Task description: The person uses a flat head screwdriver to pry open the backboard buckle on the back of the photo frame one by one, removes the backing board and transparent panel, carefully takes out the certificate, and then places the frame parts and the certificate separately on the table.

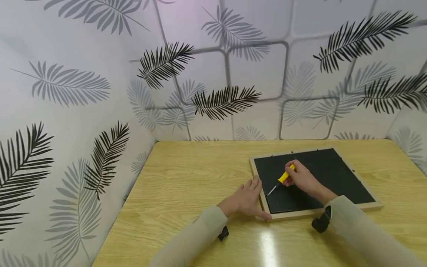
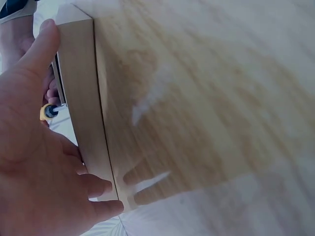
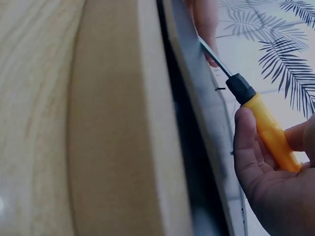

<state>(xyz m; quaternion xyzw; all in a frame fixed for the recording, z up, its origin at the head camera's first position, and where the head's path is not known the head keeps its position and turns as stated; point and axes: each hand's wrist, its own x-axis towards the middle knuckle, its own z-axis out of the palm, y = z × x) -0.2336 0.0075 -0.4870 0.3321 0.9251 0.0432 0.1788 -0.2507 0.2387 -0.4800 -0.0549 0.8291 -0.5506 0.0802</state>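
A wooden frame point(image 1: 297, 214) with a black backing panel point(image 1: 337, 178) lies flat on the table. My left hand point(image 1: 247, 198) rests along the frame's left side, its thumb at the near corner and its fingers spread over the rim. In my right hand point(image 1: 305, 180) is a screwdriver point(image 1: 285, 176) with a yellow handle, gripped between thumb and fingers. Its metal shaft slants down to the left, and the tip meets the panel's edge beside the left rim. The right wrist view shows the screwdriver's black collar point(image 3: 240, 88) and the panel edge sitting inside the frame.
Small dark tabs point(image 1: 353, 170) stick up along the frame's inner edges. The wood-grain table point(image 1: 186, 174) extends to the left of the frame. Behind it stands a wall point(image 1: 207, 126) with a feather pattern. Each wrist carries a black camera point(image 1: 321, 222).
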